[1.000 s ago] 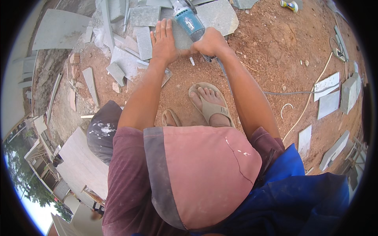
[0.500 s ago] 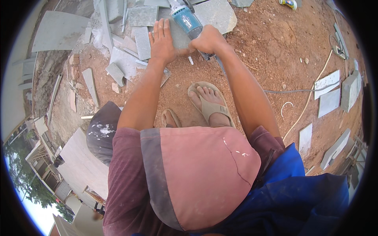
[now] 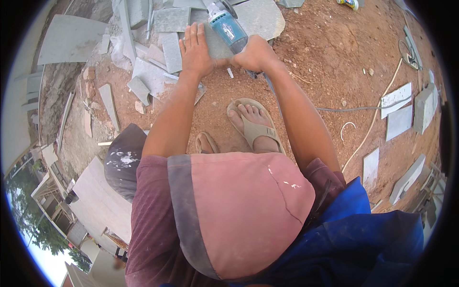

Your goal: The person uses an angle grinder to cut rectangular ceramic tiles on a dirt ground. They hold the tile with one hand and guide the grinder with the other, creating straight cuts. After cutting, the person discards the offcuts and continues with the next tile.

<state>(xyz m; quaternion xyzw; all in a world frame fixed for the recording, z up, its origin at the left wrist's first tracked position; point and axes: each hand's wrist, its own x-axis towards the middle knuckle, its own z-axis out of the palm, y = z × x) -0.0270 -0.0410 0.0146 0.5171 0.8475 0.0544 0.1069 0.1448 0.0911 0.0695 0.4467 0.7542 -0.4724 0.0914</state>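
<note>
At the far middle, my right hand [image 3: 256, 53] is wrapped round the rear handle of a teal angle grinder [image 3: 228, 29]. The grinder's grey head and dark guard reach the top rim of the picture; where its disc meets the stone is hard to see. Flat and with fingers stretched, my left hand [image 3: 196, 53] rests on the near left part of a grey stone slab [image 3: 216, 47]. Its thumb points across toward my right hand. A larger pale slab [image 3: 265, 19] with a rough edge lies right of the grinder.
Broken stone pieces [image 3: 150, 76] lie heaped at the left, beside a big slab [image 3: 71, 38]. A grey cable [image 3: 354, 110] and a pale hose [image 3: 366, 143] cross the reddish ground at the right, near cut tiles [image 3: 399, 123]. My sandalled foot [image 3: 253, 119] stands below my hands.
The grinder and my right hand have come slightly nearer to me. My left hand stays almost in place, flat on the slab.
</note>
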